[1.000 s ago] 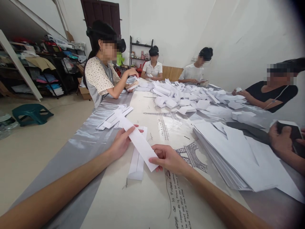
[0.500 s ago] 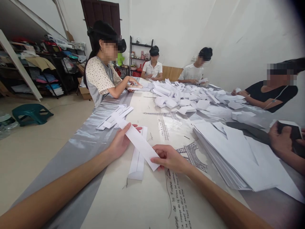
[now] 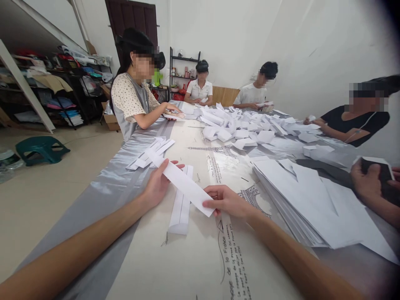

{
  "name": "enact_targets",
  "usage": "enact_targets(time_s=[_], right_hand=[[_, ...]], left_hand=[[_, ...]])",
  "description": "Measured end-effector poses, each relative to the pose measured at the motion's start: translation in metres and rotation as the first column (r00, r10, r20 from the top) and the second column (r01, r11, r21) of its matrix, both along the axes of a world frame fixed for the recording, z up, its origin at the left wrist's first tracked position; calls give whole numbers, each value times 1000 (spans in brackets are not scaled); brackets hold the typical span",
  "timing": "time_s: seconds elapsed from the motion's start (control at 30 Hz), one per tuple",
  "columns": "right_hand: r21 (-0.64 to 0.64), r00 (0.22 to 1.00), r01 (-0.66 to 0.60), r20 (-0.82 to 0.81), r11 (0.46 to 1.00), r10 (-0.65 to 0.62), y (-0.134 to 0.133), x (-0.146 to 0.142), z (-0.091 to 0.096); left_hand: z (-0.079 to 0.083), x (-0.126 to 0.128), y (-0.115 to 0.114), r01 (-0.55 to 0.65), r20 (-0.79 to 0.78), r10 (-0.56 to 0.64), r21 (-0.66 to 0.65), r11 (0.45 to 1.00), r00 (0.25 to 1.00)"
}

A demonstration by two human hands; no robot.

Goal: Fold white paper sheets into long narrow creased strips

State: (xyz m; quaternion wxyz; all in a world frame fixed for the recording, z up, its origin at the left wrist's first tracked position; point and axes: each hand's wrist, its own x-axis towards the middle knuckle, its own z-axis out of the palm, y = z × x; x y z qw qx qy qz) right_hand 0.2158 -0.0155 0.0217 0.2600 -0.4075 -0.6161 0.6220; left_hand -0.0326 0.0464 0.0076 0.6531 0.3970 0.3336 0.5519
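Observation:
Between my two hands a long white folded paper strip [image 3: 187,185] is held slantwise above the table. My left hand [image 3: 159,183] grips its upper left part, thumb on top and fingers beneath. At its lower right end, my right hand [image 3: 226,202] pinches it between thumb and fingers. Under the strip another folded paper strip [image 3: 179,216] lies on the printed table cover [image 3: 150,254], partly hidden. Beyond my left hand lies a small pile of folded strips [image 3: 145,154].
A stack of white paper sheets [image 3: 309,208] lies to the right, beside another person's hand [image 3: 370,183] holding a dark, white-edged object. A large heap of folded paper [image 3: 240,125] covers the far table. Several people sit around it. A green stool [image 3: 42,149] stands on the left floor.
The held strip and my right hand have shifted slightly up and to the right. My left hand keeps its hold, almost in place.

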Motion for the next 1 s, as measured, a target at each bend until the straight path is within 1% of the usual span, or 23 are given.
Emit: enact_targets(time_s=[0.2,0.27,0.33,0.4,0.57,0.63,0.8,0.87,1.0], right_hand=[[-104,995,53,-75,993,-61,5,7,-3],[-130,994,51,-88,990,-63,6,8,-4],[-143,993,49,-98,989,-63,7,8,-4],[-152,992,49,-107,987,-66,7,9,-3],[-196,997,4,-77,981,-20,7,16,-2],[-212,998,-21,-64,977,7,8,21,-1],[-215,998,-27,-63,976,14,12,34,1],[-214,997,-32,-73,976,17,14,38,1],[-229,992,-85,-111,970,60,16,36,-4]], left_hand=[[8,-4,-3,144,166,-153,62,988,974],[10,-4,-4,175,187,-184,60,983,965],[10,-3,-4,181,186,-189,59,982,964],[9,-2,-3,147,169,-155,59,987,973],[1,-3,3,-50,85,50,0,999,995],[-1,-3,4,-91,79,91,3,996,993],[-3,-2,3,-119,76,116,37,992,990],[-4,-3,4,-117,84,115,17,993,990],[-6,-7,9,-77,104,81,-37,996,991]])
